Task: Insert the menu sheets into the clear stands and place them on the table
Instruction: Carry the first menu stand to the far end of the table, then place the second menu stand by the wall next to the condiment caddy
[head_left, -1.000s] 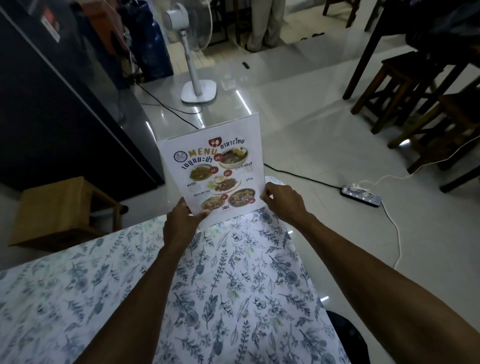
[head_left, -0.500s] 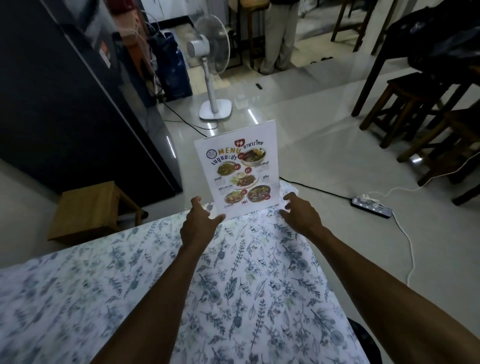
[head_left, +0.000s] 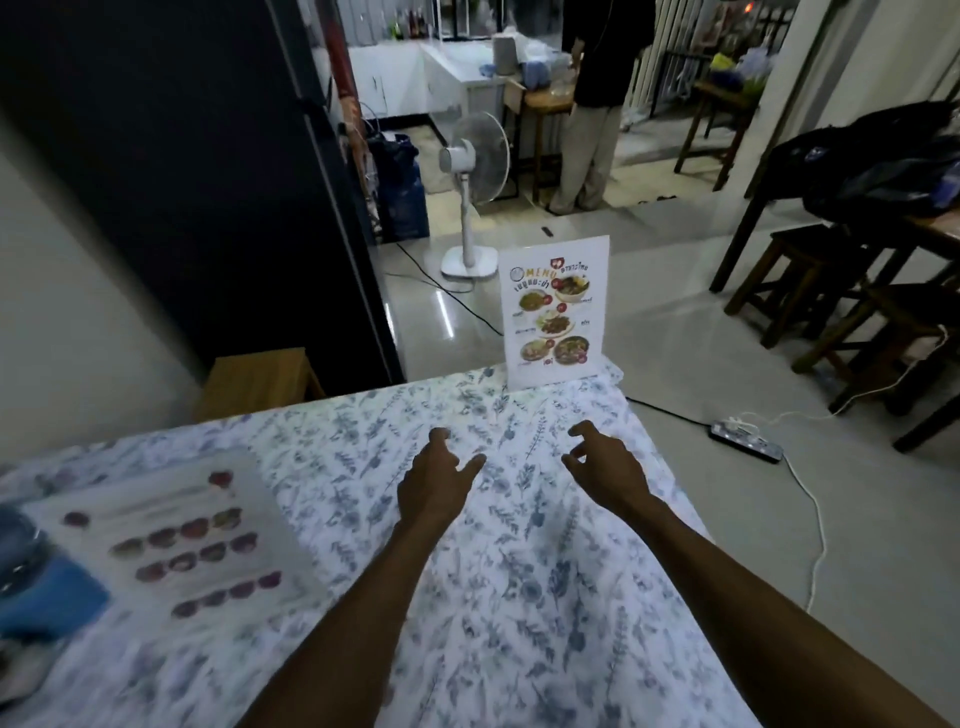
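- A clear stand stood upright at the far corner of the worktop, which was covered by a white cloth with a blue leaf print.
- Inside the stand was a menu sheet, printed side toward the camera, showing the word MENU and pictures of several dishes.
- The left hand hung over the cloth, well short of the stand, its grip open, fingers spread and holding nothing.
- The right hand hung beside it, a gap between the two, its fingers loosely curled with the grip open and empty.
- Neither hand touched the stand.
- A second menu sheet lay flat on the left part of the worktop, blurred, with rows of small round food pictures; whether it sat in a sleeve could not be told.
- At the left edge of the worktop lay something blue, too blurred to name.
- Beyond the worktop a white standing fan stood on the glossy floor, and a power strip lay on the floor to the right.
- Dark wooden stools stood at the right.
- A low wooden stool stood beyond the worktop's far edge at the left.
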